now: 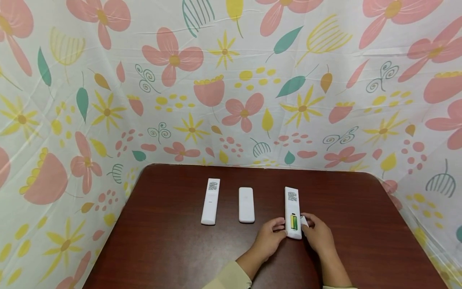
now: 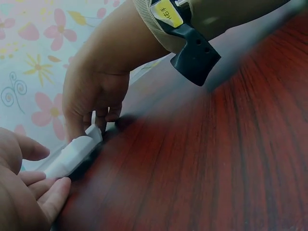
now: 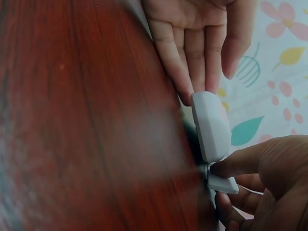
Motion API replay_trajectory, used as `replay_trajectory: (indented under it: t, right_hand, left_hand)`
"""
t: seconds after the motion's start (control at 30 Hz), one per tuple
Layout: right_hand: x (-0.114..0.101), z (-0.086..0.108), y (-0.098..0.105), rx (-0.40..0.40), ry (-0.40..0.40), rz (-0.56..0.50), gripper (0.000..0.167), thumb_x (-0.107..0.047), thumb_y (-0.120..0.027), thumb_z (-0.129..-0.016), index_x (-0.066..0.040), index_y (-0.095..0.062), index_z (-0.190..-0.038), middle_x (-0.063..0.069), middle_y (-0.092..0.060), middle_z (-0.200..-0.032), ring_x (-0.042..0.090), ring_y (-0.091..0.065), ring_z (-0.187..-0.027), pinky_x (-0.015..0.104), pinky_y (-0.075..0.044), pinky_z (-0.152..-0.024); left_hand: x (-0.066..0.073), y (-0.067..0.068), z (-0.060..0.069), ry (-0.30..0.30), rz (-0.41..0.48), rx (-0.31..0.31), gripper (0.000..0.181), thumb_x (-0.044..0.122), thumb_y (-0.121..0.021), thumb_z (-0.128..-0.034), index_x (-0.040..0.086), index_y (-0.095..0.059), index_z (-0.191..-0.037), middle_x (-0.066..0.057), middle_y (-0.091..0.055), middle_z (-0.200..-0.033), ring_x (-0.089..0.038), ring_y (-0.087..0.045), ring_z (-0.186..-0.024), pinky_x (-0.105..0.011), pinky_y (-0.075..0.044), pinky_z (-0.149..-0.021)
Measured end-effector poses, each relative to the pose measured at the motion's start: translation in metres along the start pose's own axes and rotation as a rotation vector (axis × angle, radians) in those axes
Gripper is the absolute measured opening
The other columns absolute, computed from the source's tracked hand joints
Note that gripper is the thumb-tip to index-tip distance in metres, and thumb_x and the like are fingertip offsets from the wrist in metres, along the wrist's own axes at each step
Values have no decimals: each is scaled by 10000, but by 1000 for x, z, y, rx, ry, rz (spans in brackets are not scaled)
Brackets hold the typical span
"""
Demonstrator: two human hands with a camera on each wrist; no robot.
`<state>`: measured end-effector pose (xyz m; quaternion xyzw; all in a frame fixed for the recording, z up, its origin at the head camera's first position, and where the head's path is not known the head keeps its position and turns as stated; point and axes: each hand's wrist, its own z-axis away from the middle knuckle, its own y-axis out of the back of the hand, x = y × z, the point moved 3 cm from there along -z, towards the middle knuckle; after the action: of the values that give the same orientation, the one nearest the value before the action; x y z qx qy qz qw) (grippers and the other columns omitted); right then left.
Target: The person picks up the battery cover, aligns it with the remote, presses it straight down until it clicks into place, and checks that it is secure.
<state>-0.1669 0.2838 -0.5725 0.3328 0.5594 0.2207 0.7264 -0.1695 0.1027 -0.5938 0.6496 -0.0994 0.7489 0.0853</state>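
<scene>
On the table's right half lies a white remote [image 1: 291,204], back up, its lower compartment uncovered with green and yellow batteries [image 1: 294,222] inside. The left hand [image 1: 267,239] touches the remote's left edge near its lower end with extended fingers. At its right edge, the right hand [image 1: 319,235] pinches a small white cover [image 1: 304,221]. In the right wrist view the cover [image 3: 223,184] sits between thumb and fingers beside the remote's end [image 3: 211,126]. The left wrist view shows the left hand [image 2: 29,178] beside the remote [image 2: 72,156] and the right hand [image 2: 96,91] beyond.
A white remote [image 1: 211,202] lies at the left on the brown table [image 1: 173,249], and a shorter white one [image 1: 246,205] lies in the middle. A flower-patterned cloth [image 1: 216,132] hangs behind and along both sides of the table.
</scene>
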Motion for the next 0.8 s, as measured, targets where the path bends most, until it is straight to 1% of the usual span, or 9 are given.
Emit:
replay_trajectory:
  t: [0.2,0.37,0.47,0.63,0.8]
  right_hand:
    - [-2,2,0,-11,-13,-19,450,-168,-583,-948,-40,-583,-1380,170,-678,-1094,178,-588,-805,286,-438,-656]
    - [-2,2,0,-14,-18,-31,439,-163,-599,-948,-45,-593,-1371,164,-683,-1088,166,-590,-804,284,-440,-659]
    - [-3,3,0,-15,-19,-41,431,-156,-603,-949,-44,-597,-1366,165,-683,-1082,161,-589,-799,284,-440,-654]
    - [-4,4,-1,-17,-28,-43,423,-158,-602,-945,-64,-607,-1357,155,-678,-1090,168,-576,-804,275,-434,-657]
    - [-4,4,0,-19,-21,-36,412,-159,-613,-940,-71,-621,-1343,141,-677,-1083,189,-570,-832,289,-415,-682]
  left_hand:
    - [-1,-1,-3,2,59,33,374,40,-688,-901,2,-658,-1272,-86,-704,-1246,-199,-694,-1104,-215,-553,-856]
    - [-2,-1,-5,7,128,50,395,7,-700,-864,-39,-657,-1253,-132,-716,-1199,-199,-708,-1046,-206,-551,-817]
    - [-2,-1,-5,9,138,53,405,-2,-714,-852,-40,-656,-1251,-130,-720,-1169,-186,-703,-1032,-201,-554,-807]
    - [-3,-1,-5,34,140,53,394,3,-743,-843,3,-676,-1230,-83,-731,-1121,-142,-689,-1003,-189,-553,-795]
    - [-5,0,-6,37,139,33,393,-15,-749,-827,-4,-681,-1214,-82,-731,-1081,-129,-685,-976,-195,-555,-784]
